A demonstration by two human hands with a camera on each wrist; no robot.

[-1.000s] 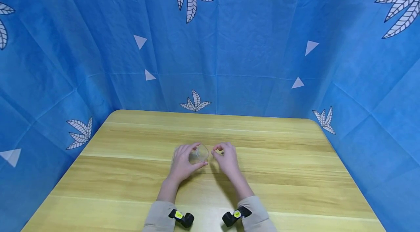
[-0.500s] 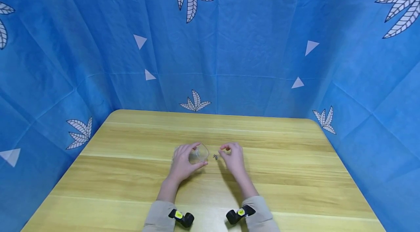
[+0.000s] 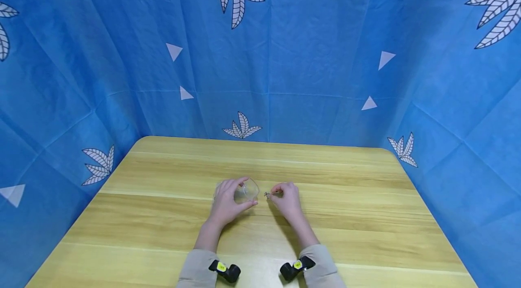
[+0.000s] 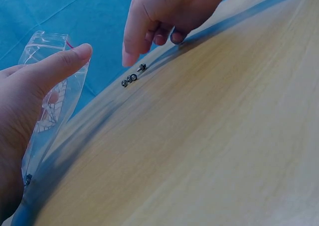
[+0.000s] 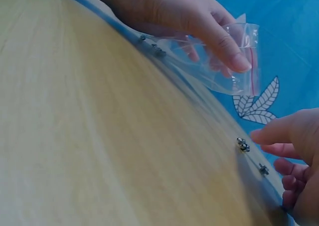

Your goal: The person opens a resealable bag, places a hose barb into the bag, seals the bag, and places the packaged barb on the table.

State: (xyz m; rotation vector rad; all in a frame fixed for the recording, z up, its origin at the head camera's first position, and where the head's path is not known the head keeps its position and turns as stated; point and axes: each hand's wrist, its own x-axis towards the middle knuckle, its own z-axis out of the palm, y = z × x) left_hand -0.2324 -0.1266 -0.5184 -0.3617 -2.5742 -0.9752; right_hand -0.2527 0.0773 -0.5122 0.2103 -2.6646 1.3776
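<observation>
My left hand (image 3: 228, 202) holds a clear zip bag (image 5: 204, 66) with a red line near its mouth, fingers and thumb spread round it. The bag's mouth faces right and stands apart. A few small dark metal pieces, screw-like, lie in the low end of the bag, seen in the right wrist view. On the table, right of the bag's mouth, sits a small pile of shiny metal screws (image 4: 130, 79). My right hand (image 3: 287, 198) hovers just right of that pile, fingertips close to it, with nothing seen between thumb and fingers.
A wood-grain table (image 3: 346, 215) spreads round both hands. Blue curtains (image 3: 317, 53) with white leaf prints enclose its back and sides. Black wrist cameras (image 3: 291, 271) are strapped over the light sleeves.
My right hand drew back right from the bag's mouth, uncovering the screws, then came down and slightly left toward them. My left hand and the bag stay in place.
</observation>
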